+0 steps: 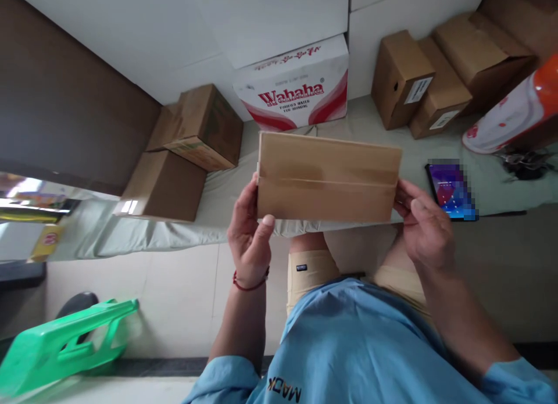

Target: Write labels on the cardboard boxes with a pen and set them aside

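A flat brown cardboard box (326, 177), taped along its middle seam, is held up in front of me over my knees. My left hand (249, 235) grips its left end, thumb on the near face, a red cord on the wrist. My right hand (425, 226) pinches its right end with curled fingers. The box hangs just in front of the edge of a bed with a grey-green sheet (143, 232).
On the bed stand brown cartons (192, 136) at left, a white and red Wahaha carton (299, 84) behind, more brown cartons (418, 84) at right, a lit phone (451, 190) and keys (525, 163). A green plastic stool (61, 346) lies on the floor at lower left.
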